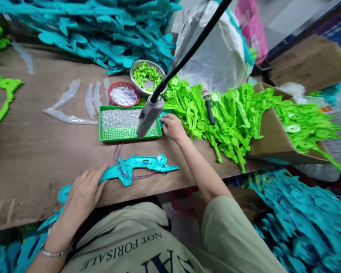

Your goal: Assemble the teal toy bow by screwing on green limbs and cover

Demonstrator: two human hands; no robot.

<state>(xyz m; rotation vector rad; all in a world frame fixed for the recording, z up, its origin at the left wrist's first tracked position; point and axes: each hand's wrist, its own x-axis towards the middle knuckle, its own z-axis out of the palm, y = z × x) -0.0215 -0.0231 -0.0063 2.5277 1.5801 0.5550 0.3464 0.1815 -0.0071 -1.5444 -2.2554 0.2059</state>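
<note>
My left hand (83, 193) lies flat, open, on the teal shell (125, 169); right hand (172, 127) curls, fingers down, beside the green tray (102, 123), grip unclear.

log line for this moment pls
left hand flat on teal plastic part | right hand at edge of green tray | hanging screwdriver unheld

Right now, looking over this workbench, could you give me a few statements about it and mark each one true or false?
1. The left hand rests on a teal plastic toy shell with loose wires. True.
2. The right hand is inside the round metal bowl. False: it is at the right edge of the green rectangular tray.
3. The small red round basket holds white pieces. True.
4. The metal bowl holds teal parts. False: small green ones.
</note>
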